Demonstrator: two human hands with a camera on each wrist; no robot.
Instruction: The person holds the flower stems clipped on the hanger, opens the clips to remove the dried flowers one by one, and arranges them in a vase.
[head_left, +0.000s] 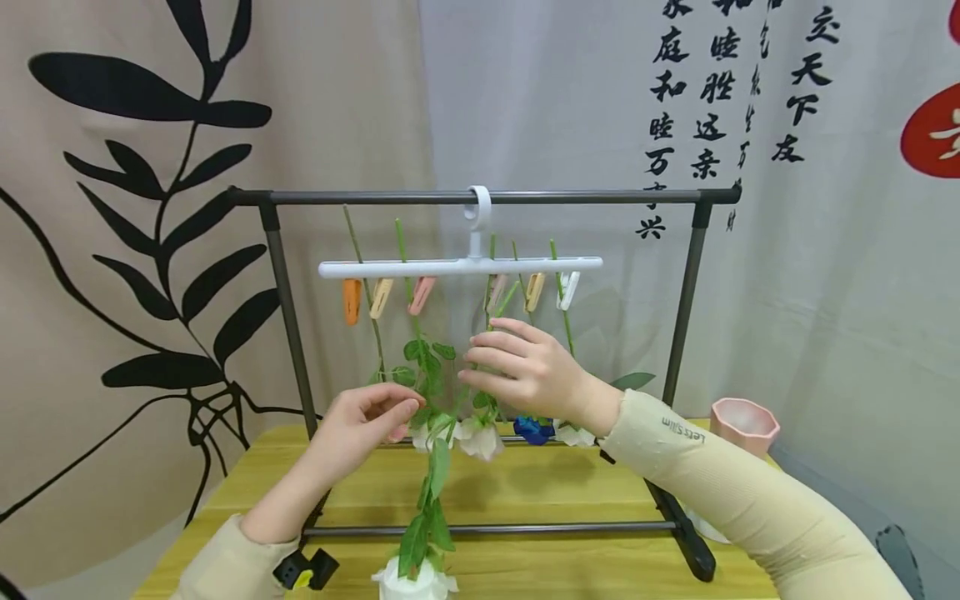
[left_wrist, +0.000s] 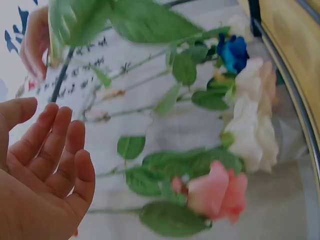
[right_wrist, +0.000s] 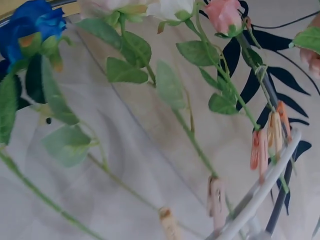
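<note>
My right hand [head_left: 528, 367] pinches the upper stem of a white rose [head_left: 416, 579], which hangs head down in front of the rack. Its leaves [head_left: 433, 517] trail below my hands and loom large in the left wrist view. Beside that stem, my left hand [head_left: 375, 417] has relaxed fingers and nothing between them, as the left wrist view shows. Behind both hands is a white clip hanger [head_left: 405, 268]. Its clothespins hold other upside-down roses, among them a blue rose [left_wrist: 233, 53], a pink rose [left_wrist: 218, 192] and white ones [left_wrist: 252, 132].
The hanger hooks over the top bar of a dark metal rack [head_left: 600, 197] on a wooden table [head_left: 555, 487]. A pink cup [head_left: 742, 425] stands at the right. Clothespins in orange [head_left: 352, 302], pink [head_left: 422, 296] and white [head_left: 568, 290] line the hanger. A printed curtain hangs behind.
</note>
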